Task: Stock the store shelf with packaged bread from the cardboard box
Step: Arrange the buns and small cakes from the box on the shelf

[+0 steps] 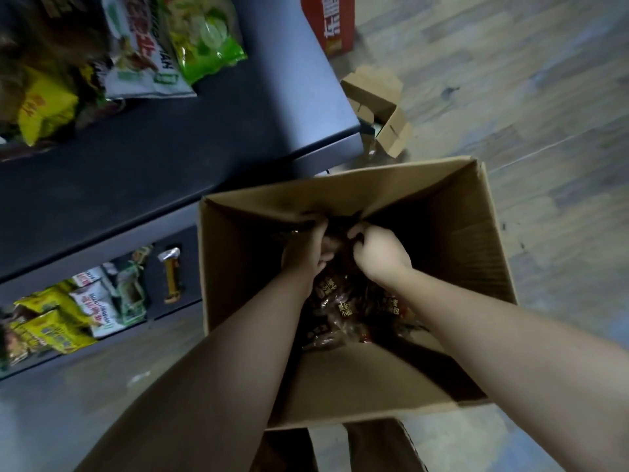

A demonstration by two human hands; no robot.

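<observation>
Packaged bread [340, 311], where is it?
Heaped in the bottom of the open cardboard box [476, 250], which stands on the floor [527, 97] beside the dark shelf [170, 148] corner.
And the hands?
Both deep inside near the far wall; left hand [306, 253] and right hand [377, 255] each curl their fingers round dark packs there.

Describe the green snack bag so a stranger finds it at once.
Find the dark shelf unit beside the open cardboard box. On its upper shelf, take the rightmost bag. It alone is lime green, beside a white bag and a yellow bag.
</observation>
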